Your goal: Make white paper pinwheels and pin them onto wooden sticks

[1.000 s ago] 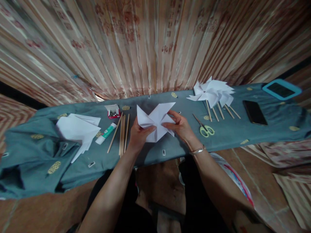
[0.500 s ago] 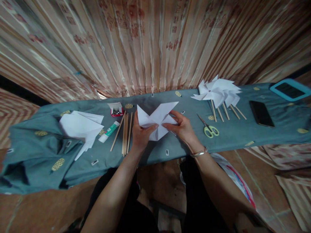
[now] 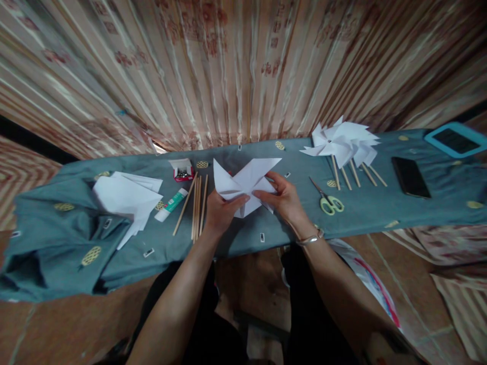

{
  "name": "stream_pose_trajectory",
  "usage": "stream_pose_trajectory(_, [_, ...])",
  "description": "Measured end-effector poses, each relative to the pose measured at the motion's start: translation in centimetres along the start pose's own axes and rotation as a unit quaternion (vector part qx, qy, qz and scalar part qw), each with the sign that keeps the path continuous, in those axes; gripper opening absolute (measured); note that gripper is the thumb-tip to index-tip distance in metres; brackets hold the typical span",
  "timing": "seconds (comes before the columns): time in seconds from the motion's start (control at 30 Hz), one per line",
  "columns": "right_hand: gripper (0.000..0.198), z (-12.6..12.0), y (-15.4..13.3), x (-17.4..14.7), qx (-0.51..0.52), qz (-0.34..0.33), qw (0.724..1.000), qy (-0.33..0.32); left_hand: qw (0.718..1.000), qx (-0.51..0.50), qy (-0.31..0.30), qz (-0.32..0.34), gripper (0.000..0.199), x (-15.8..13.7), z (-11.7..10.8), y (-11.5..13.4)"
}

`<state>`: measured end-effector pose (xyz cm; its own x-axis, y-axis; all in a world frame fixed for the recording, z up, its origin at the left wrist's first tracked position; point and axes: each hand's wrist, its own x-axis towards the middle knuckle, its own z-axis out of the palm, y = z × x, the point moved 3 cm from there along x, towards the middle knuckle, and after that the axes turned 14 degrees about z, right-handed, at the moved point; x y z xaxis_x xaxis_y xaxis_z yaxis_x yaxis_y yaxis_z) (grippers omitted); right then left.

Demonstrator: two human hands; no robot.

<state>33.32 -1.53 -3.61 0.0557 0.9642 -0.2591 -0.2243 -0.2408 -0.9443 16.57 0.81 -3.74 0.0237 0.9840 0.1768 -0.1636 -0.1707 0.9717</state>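
Observation:
A white paper pinwheel (image 3: 251, 175), with its points folded toward the centre, is held between both hands above the cloth. My left hand (image 3: 224, 208) grips its left side, thumb pressed near the middle. On the right side, my right hand (image 3: 281, 197) pinches the paper, its thumb also close to the centre. The fingers behind the paper are partly hidden. Left of my left hand lie several wooden sticks (image 3: 196, 208), a green and white glue tube (image 3: 171, 205) and a small red box of metal pins (image 3: 183, 171). Scissors (image 3: 329, 203) with yellow-green handles rest right of my right hand.
Several finished paper pinwheels on sticks (image 3: 344, 142) lie at the back right. Beyond them are a black phone (image 3: 411, 176) and a blue-framed tablet (image 3: 456, 140). White paper pieces (image 3: 125, 195) are stacked on the left of the green cloth (image 3: 281, 228). A patterned curtain (image 3: 228, 76) hangs behind.
My left hand has shifted slightly lower on the pinwheel, and its fingers now sit more behind the paper. The pinwheel is tilted a little differently. Other things stay in place.

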Motion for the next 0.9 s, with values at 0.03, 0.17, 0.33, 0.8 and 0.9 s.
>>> stream_pose_trajectory(0.03, [0.06,0.0,0.0,0.0,-0.005,0.003,1.0,-0.003,1.0,0.004,0.008,0.006,0.07,0.0,0.0,-0.1])
stream_pose_trajectory(0.17, [0.064,0.1,0.1,-0.3,-0.012,0.011,1.0,-0.008,1.0,0.002,0.023,0.015,0.072,0.1,0.0,-0.8])
stream_pose_trajectory(0.33, [0.068,0.3,0.0,-0.5,-0.026,0.014,0.999,-0.015,0.999,-0.007,0.034,0.011,0.073,0.1,0.0,-1.0])
stream_pose_trajectory(0.8, [0.029,-2.3,1.8,0.5,0.007,0.002,0.992,0.122,0.994,-0.027,0.094,0.041,0.06,0.8,-3.1,0.4])
stream_pose_trajectory(0.9, [0.033,-0.4,2.8,0.6,-0.023,0.006,0.994,0.103,0.984,-0.025,0.163,0.074,0.053,1.8,-6.1,1.1])
